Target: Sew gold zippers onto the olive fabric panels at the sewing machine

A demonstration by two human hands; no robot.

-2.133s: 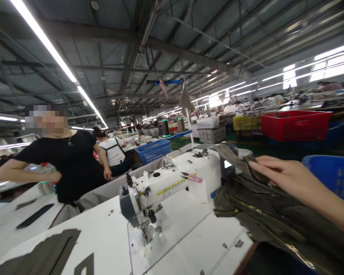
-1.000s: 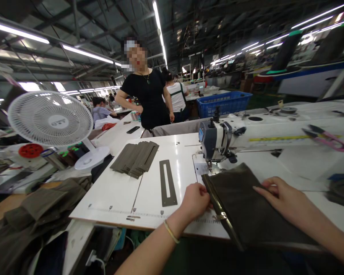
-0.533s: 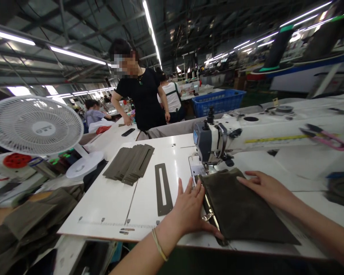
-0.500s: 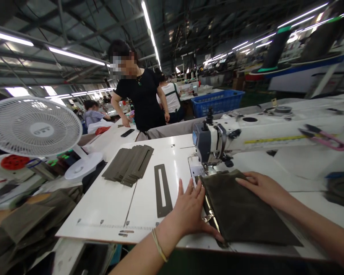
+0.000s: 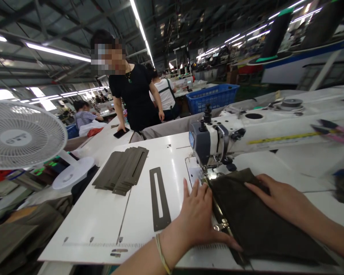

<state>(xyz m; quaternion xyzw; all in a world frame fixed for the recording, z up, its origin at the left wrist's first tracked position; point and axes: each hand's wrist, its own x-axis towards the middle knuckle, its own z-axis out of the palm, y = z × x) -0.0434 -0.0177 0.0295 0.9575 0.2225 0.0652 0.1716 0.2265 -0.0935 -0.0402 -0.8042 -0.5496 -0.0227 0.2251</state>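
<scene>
Both hands press flat, fingers spread, gripping nothing: left hand [image 5: 197, 217] on the zipper edge [image 5: 222, 221], right hand [image 5: 278, 198] on olive fabric [image 5: 260, 229] at the sewing machine [image 5: 215, 141]'s needle; no seam visible yet.

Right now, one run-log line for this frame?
left hand: flat at zipper edge | right hand: flat on olive fabric panel | sewing machine: panel at needle

Left of us: a white fan [image 5: 18, 134] stands beside the table [image 5: 103, 214].
On the table we see: a stack of olive slotted strips [image 5: 120, 174], and one dark slotted template [image 5: 158, 198] lying alone near it.
Behind: a person in a black top [image 5: 134, 97] touches a phone [image 5: 120, 133].
Farther back we see: a blue basket [image 5: 213, 97].
Far right: pink-handled snips [image 5: 336, 131].
</scene>
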